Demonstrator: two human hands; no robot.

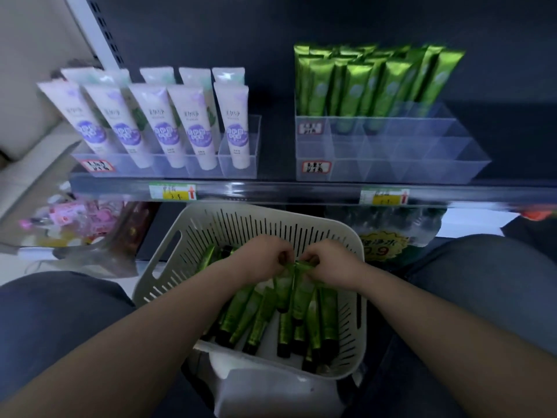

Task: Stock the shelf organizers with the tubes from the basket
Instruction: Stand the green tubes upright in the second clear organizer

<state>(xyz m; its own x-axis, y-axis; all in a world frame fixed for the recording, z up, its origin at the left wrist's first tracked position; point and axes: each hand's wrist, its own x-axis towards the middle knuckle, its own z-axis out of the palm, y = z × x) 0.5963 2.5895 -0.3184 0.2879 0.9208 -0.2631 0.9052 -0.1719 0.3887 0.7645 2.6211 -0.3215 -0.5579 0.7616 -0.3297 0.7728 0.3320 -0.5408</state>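
A pale slotted basket sits between my knees and holds several green tubes with dark caps. My left hand and my right hand meet over the basket, both pinched on the crimped ends of green tubes that hang down from the fingers. On the shelf above, the clear organizer on the right has green tubes standing in its back row, while its front compartments hold nothing. The clear organizer on the left is filled with white and purple tubes.
The shelf edge carries yellow price tags. Below it on the left lie pink packaged goods; a green packet with a yellow price sticker is on the right. My knees flank the basket on both sides.
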